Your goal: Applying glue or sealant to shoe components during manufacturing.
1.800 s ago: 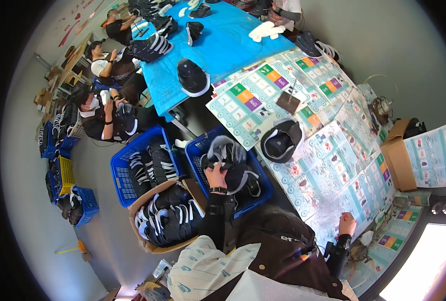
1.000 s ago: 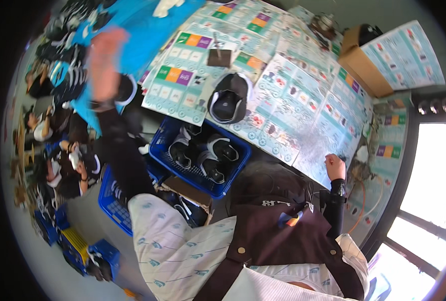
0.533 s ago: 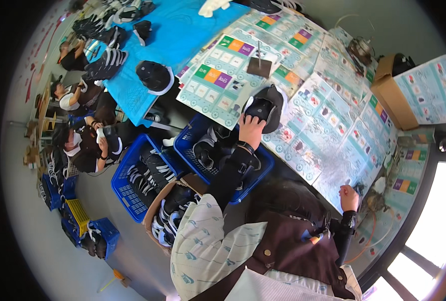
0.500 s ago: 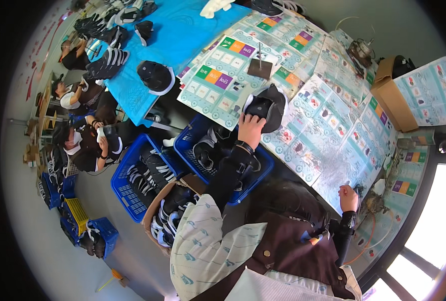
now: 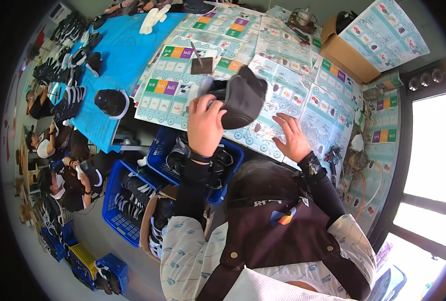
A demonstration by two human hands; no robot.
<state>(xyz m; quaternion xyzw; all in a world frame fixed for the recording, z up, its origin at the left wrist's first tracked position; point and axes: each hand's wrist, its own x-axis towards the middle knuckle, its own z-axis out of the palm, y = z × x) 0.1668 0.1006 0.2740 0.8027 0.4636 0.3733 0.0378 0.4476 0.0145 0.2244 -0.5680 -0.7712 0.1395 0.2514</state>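
A black shoe (image 5: 247, 100) with a pale sole hangs tilted over the front of the paper-covered table (image 5: 278, 100), its heel end turned up. My left hand (image 5: 205, 125) grips it at its left side, fingers curled over the edge. My right hand (image 5: 292, 136) is held just to the right of the shoe, apart from it, with fingers spread and nothing in them. Behind the shoe, a dark square plate with an upright metal rod (image 5: 202, 65) stands on the papers. Another black shoe (image 5: 111, 103) sits at the edge of the blue sheet.
Blue sheeting (image 5: 117, 55) covers the table's left part, with several shoes on it. Blue baskets (image 5: 113, 220) and a cardboard box (image 5: 146, 220) of shoes stand below left. A cardboard carton (image 5: 351, 62) is at the far right. Co-workers sit at left, one holding a shoe (image 5: 90, 172).
My left hand has raised the shoe off the papers and tilted it. My right hand has come from the table's right edge toward the shoe, its fingers opening. The whole view has shifted.
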